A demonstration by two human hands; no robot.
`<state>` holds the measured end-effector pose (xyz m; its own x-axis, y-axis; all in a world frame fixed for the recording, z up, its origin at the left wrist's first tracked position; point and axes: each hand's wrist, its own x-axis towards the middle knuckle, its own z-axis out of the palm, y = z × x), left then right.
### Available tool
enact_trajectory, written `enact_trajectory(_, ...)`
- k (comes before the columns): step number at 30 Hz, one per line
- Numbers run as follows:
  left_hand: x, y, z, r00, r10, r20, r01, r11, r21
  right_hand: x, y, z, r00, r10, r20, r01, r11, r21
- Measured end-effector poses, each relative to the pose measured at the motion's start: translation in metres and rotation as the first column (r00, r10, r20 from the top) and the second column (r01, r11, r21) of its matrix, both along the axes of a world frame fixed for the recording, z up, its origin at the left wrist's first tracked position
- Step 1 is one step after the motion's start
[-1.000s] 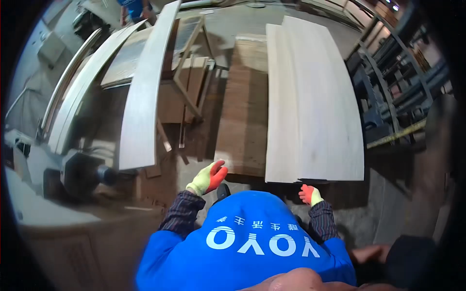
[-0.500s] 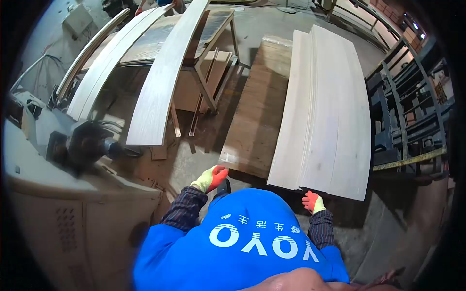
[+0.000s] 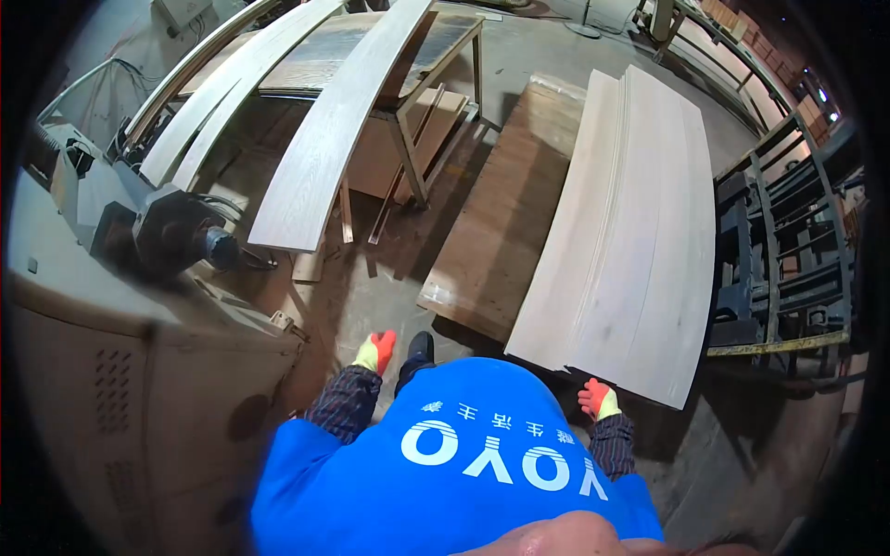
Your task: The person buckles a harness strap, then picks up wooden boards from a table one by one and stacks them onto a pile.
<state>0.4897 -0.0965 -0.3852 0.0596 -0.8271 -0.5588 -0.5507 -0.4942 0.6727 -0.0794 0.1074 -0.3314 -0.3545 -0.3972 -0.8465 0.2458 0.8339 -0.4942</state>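
Note:
My left hand (image 3: 375,352), in a yellow glove with a red-orange coating, hangs above the floor with its fingers curled in. Nothing shows in it. My right hand (image 3: 598,398), gloved the same way, is closed at the near end of a stack of pale wooden boards (image 3: 640,241). Whether it touches the lowest board edge I cannot tell. Left of these boards runs a long brown wooden slab (image 3: 501,213). A blue garment with white lettering (image 3: 501,445) covers my front, with dark striped sleeves at both wrists.
Long pale planks (image 3: 343,130) lie across a wooden-topped table (image 3: 454,32) and overhang toward me. A machine with a dark motor (image 3: 171,227) stands at left above a beige cabinet (image 3: 139,389). A metal rack (image 3: 779,241) is at right.
My left hand has drawn back from near the brown slab's corner, and its fingers have curled in. My right hand stays by the pale boards' end. A gap shows between two planks at far left.

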Motion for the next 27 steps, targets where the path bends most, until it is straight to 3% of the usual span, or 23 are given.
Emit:
enact_trajectory(2, 0.001, -0.022, 0.017, 0.947, 0.298, -0.120, -0.316, 0.932, -0.175, 0.000, -0.020, -0.001, 0.998, 0.058, -0.021, -0.059, 0.997, -0.054)
enact_trajectory(3, 0.009, -0.035, 0.022, 0.942, 0.315, -0.116, -0.331, 0.927, -0.174, 0.000, -0.025, -0.001, 0.997, 0.075, -0.017, -0.076, 0.996, -0.052)
enact_trajectory(5, 0.029, -0.056, 0.034, 0.856, 0.330, -0.399, -0.321, 0.943, 0.092, -0.004, -0.037, 0.003, 0.992, 0.114, -0.056, -0.118, 0.991, -0.064)
enact_trajectory(6, 0.033, -0.060, 0.037, 0.845, 0.358, -0.397, -0.352, 0.932, 0.090, -0.004, -0.045, 0.004, 0.988, 0.138, -0.073, -0.144, 0.987, -0.074)
enact_trajectory(8, 0.032, -0.062, 0.040, 0.935, 0.247, -0.254, -0.273, 0.960, -0.070, 0.000, -0.054, 0.006, 0.986, 0.153, -0.061, -0.157, 0.984, -0.080)
enact_trajectory(11, 0.011, -0.064, 0.035, 0.905, 0.271, -0.328, -0.322, 0.940, -0.113, 0.008, -0.067, 0.015, 0.990, 0.132, -0.055, -0.136, 0.988, -0.074)
enact_trajectory(14, -0.006, -0.061, 0.006, 0.919, 0.258, -0.300, -0.268, 0.963, 0.007, 0.013, -0.066, 0.022, 0.982, 0.190, -0.027, -0.191, 0.980, -0.057)
enact_trajectory(17, -0.028, -0.050, 0.046, 0.974, 0.122, -0.192, -0.122, 0.992, 0.010, 0.012, -0.068, 0.021, 0.988, 0.143, 0.060, -0.138, 0.988, -0.074)
enact_trajectory(18, -0.030, -0.049, 0.070, 0.982, 0.050, -0.182, -0.047, 0.999, 0.021, 0.011, -0.064, 0.021, 0.981, 0.186, 0.062, -0.182, 0.981, -0.061)
enact_trajectory(19, -0.032, -0.045, 0.078, 0.979, 0.094, -0.180, -0.090, 0.995, 0.031, 0.009, -0.059, 0.021, 0.951, 0.308, -0.023, -0.309, 0.946, -0.101)
enact_trajectory(21, -0.028, -0.038, 0.095, 0.987, -0.158, -0.007, 0.156, 0.983, -0.101, 0.012, -0.065, 0.026, 0.889, 0.447, -0.096, -0.457, 0.879, -0.135)
enact_trajectory(24, -0.017, -0.045, 0.143, 0.987, -0.160, 0.020, 0.161, 0.985, -0.056, 0.003, -0.054, 0.026, 0.985, 0.165, -0.046, -0.168, 0.982, -0.080)
enact_trajectory(25, -0.016, -0.047, 0.150, 0.983, -0.181, 0.026, 0.182, 0.983, -0.037, -0.004, -0.058, 0.021, 0.986, 0.165, -0.038, -0.167, 0.983, -0.076)
enact_trajectory(27, -0.014, -0.048, 0.134, 0.997, 0.072, 0.017, -0.066, 0.969, -0.237, -0.035, -0.060, 0.018, 0.992, 0.124, -0.008, -0.124, 0.989, -0.078)
